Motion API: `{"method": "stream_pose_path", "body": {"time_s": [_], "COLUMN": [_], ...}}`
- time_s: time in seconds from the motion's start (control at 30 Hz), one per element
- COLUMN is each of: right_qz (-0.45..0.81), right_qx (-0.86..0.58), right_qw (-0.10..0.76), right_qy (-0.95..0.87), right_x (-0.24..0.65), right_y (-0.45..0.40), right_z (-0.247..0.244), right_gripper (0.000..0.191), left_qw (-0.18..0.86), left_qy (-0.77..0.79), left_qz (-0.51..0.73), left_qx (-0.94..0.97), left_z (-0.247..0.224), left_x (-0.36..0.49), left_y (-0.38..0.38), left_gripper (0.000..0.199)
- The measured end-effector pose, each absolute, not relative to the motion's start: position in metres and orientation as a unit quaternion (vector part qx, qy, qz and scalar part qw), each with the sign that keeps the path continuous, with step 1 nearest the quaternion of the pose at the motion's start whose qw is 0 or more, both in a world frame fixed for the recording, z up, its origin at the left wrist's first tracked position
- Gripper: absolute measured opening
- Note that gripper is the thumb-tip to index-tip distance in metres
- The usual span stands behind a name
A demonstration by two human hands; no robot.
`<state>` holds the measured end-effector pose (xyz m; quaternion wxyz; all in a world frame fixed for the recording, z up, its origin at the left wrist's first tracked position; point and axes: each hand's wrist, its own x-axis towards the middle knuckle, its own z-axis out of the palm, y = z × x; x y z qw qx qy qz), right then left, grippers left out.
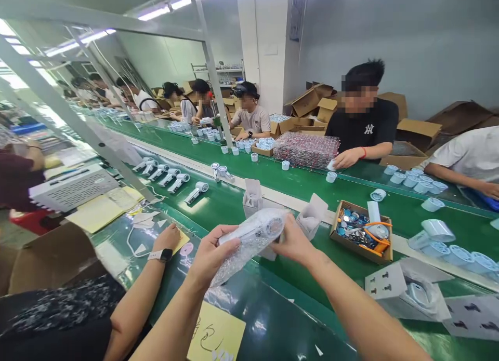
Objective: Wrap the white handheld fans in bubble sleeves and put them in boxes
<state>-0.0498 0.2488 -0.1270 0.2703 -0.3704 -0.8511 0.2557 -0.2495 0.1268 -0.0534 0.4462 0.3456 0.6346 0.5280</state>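
A pale handheld fan (259, 231) in a clear bubble-wrap bag is held up over the bench between my hands. My left hand (212, 252) grips the handle end, thumb on top. At the round head end, my right hand (294, 239) has its fingers closed on the wrapped fan; some of its fingertips are hidden behind it. Just beyond the fan stand two open white boxes, one on the left (252, 197) and one on the right (313, 215). Below my left hand a yellow sheet (218, 330) with handwriting lies on the bench.
Unwrapped fans (197, 192) lie in a row on the green belt (226, 210). To the right are a cardboard tray (360, 231) of small parts and an open printed box (407, 288). A co-worker's forearm (144, 283) rests at left. Other people sit across the line.
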Motion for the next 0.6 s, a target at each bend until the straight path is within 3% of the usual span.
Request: {"method": "stream_pose_path", "body": {"time_s": [0.17, 0.27, 0.43, 0.6], "right_qz": [0.403, 0.411, 0.440, 0.430], "right_qx": [-0.317, -0.320, -0.353, -0.327], "right_qw": [0.230, 0.228, 0.243, 0.272], "right_qy": [-0.827, -0.823, -0.789, -0.796], "right_x": [0.014, 0.038, 0.060, 0.079], "right_y": [0.171, 0.144, 0.131, 0.116], "right_z": [-0.125, -0.129, -0.131, -0.143], "right_gripper": [0.054, 0.054, 0.060, 0.062], "left_qw": [0.319, 0.204, 0.111, 0.217], "left_qy": [0.693, 0.667, 0.673, 0.636], "left_qz": [0.209, 0.077, 0.021, 0.001], "left_qx": [0.612, 0.712, 0.731, 0.740], "left_z": [-0.035, -0.026, -0.027, -0.060], "left_x": [-0.223, -0.183, -0.120, -0.088], "left_y": [0.120, 0.118, 0.112, 0.080], "left_gripper": [0.019, 0.016, 0.022, 0.025]}}
